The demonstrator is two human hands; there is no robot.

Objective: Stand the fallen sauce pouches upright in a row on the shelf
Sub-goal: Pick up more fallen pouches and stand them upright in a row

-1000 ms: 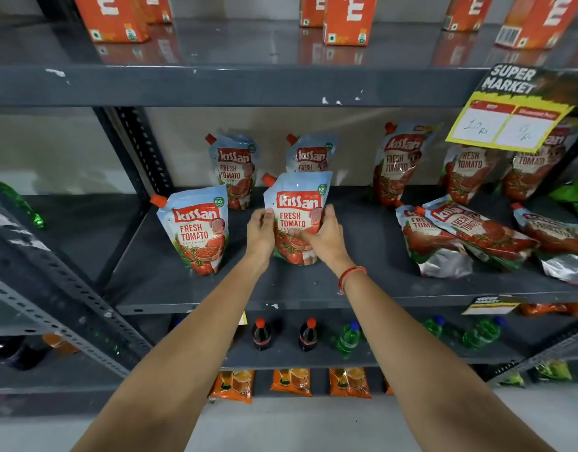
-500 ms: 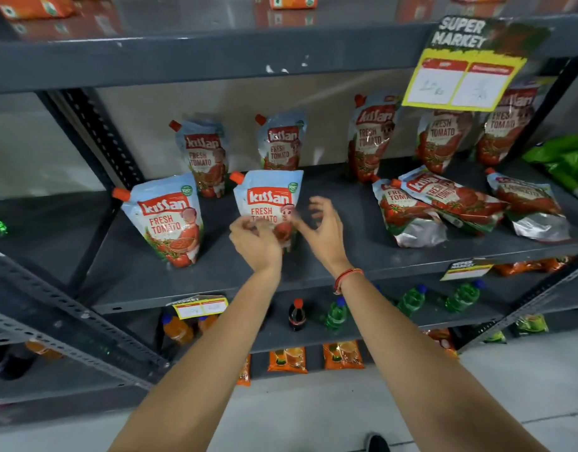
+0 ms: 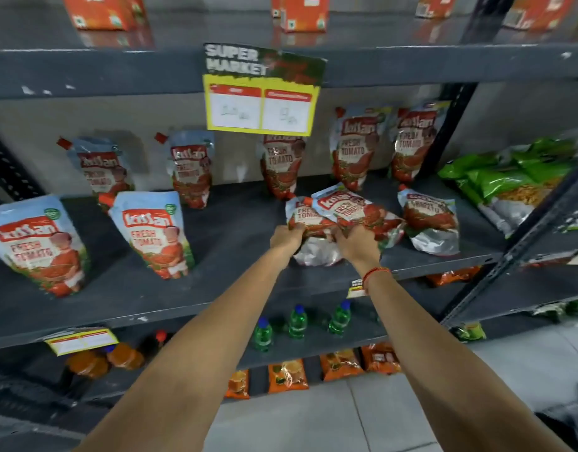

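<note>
Pouches flat on the shelf (image 3: pixel 235 236) right of the price tag (image 3: pixel 260 93): we clutch the two overlapping pouches (image 3: pixel 343 213), left hand (image 3: pixel 286 238) and right hand (image 3: pixel 357 246) clenched on their lower ends; soft, sloshy, slick film, so grip both side seams.

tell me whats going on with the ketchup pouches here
A person is tidying Kissan tomato sauce pouches on a grey metal shelf. Both hands are on the two overlapping fallen pouches: the left hand grips the lower pouch, and the right hand grips the pouch lying across it. Another fallen pouch lies flat to the right. Two front pouches at left and five along the back wall stand upright.
</note>
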